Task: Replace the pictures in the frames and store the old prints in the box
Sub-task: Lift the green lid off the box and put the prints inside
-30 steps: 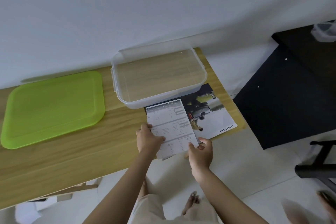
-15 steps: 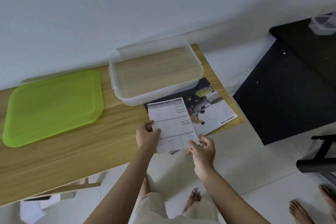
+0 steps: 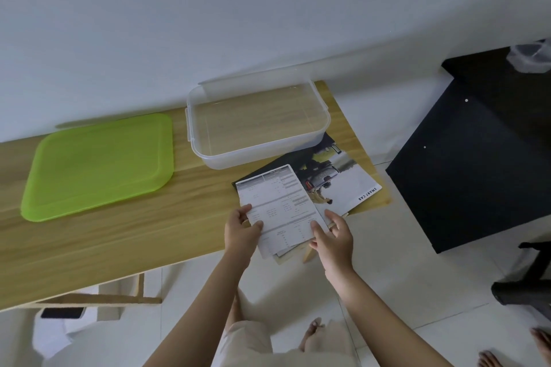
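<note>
A white printed sheet with tables (image 3: 278, 202) is held over the near edge of the wooden table (image 3: 119, 235). My left hand (image 3: 241, 231) pinches its left edge, thumb on top. My right hand (image 3: 331, 235) holds its lower right corner, fingers partly spread. More sheets show under it at the bottom. Beneath lies a car brochure print (image 3: 343, 182) reading "SMART CAB". A clear plastic box (image 3: 256, 122), with nothing inside, stands just behind the prints. Its green lid (image 3: 98, 164) lies flat to the left.
A black cabinet (image 3: 477, 152) stands on the right, with a small clear container (image 3: 529, 58) on top. A white wall runs behind the table. Bare feet show on the tiled floor, and a dark chair base (image 3: 527, 283) sits at the far right.
The camera view shifted slightly. Both hands keep hold of the white sheet at the table edge; my right hand's fingers have spread a little along the lower right corner.
</note>
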The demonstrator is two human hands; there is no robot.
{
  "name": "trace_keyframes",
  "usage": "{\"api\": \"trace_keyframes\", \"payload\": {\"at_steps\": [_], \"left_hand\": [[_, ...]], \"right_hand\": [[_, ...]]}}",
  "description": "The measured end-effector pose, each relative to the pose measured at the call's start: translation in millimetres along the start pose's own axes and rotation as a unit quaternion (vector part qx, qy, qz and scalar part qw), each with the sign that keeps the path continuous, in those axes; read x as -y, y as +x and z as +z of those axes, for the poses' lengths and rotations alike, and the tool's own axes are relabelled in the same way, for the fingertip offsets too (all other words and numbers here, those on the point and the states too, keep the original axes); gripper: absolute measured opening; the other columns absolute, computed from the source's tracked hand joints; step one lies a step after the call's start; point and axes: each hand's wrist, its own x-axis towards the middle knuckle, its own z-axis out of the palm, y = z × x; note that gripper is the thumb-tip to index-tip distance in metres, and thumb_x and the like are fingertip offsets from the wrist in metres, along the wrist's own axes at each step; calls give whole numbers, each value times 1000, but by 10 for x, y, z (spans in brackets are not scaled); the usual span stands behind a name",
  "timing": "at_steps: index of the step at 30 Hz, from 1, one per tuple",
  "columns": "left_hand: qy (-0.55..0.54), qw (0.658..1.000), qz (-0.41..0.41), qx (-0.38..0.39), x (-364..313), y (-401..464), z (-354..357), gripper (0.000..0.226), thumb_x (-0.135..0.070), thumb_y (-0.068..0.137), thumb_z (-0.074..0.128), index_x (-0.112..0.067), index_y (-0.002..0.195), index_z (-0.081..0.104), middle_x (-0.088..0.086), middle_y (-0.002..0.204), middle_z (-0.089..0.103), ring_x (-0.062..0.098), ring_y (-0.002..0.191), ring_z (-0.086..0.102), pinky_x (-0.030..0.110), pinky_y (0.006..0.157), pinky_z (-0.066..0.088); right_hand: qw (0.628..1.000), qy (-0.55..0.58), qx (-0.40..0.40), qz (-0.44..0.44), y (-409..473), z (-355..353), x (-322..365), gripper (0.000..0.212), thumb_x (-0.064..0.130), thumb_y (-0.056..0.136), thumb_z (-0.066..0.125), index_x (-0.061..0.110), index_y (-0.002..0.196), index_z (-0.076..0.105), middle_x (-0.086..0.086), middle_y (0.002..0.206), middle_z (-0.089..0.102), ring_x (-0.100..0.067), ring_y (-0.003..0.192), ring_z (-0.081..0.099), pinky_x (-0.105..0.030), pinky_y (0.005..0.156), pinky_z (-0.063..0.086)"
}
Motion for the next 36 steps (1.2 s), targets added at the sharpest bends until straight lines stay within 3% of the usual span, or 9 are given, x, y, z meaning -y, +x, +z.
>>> {"api": "trace_keyframes", "payload": {"at_steps": [3,8,10,13,17,25,30,34,36], "left_hand": [[0,1000,11,-15,14,-70,21,38,4,82,61,-21,110,54,4,111,58,18,97,60,37,84,54],[-20,999,34,-32,41,-189,101,37,4,84,58,-18,113,54,2,109,57,10,89,59,24,66,52],[-23,998,38,-38,35,-232,148,37,4,84,58,-19,113,55,3,109,58,10,88,58,23,64,51],[-22,998,45,-50,-13,-290,231,37,2,84,59,-22,112,56,2,110,59,17,93,60,26,67,53],[-39,995,76,-51,-160,-347,301,36,0,85,59,-22,114,57,1,113,58,16,96,59,23,67,50],[-92,984,150,-37,-679,-249,214,34,-2,87,59,-20,116,57,-4,109,59,11,88,63,23,69,52],[-78,981,160,-74,-929,160,-31,34,-4,87,59,-19,117,57,1,113,58,11,87,59,24,75,49],[-60,983,145,-96,-1156,624,-246,31,-7,88,57,-23,115,57,3,114,58,20,100,58,35,86,51],[-46,984,138,-101,-1277,854,-329,32,-8,89,56,-21,118,56,2,116,56,19,104,56,30,81,48]], "right_hand": [[1000,-12,2,-12,44,-76,5,51,4,84,67,15,131,50,1,124,47,3,85,56,-35,80,56],[997,-54,-10,-58,-5,-153,-9,82,14,74,75,42,138,32,1,141,47,-19,125,51,-48,88,54],[997,-58,-16,-58,18,-200,-85,83,25,69,75,52,134,31,3,140,49,-21,121,55,-48,90,53],[994,-49,-34,-89,-117,-240,64,75,16,75,73,40,136,39,4,136,52,-19,117,57,-41,92,53],[989,-17,-55,-135,-208,-296,283,62,6,79,72,25,133,49,14,127,50,-7,111,53,-14,83,50],[981,32,-65,-179,-258,-37,730,62,9,78,74,27,132,50,16,129,53,-12,110,56,-26,82,56],[982,10,-63,-179,-95,513,962,61,5,79,72,22,134,49,17,125,45,-1,92,55,-5,59,48],[984,-4,-67,-166,106,1058,1084,63,6,78,73,17,135,47,6,133,50,0,83,59,-11,66,50],[985,-12,-67,-156,225,1301,1129,63,7,79,72,16,135,46,4,131,51,-4,85,61,-11,63,50]]}}
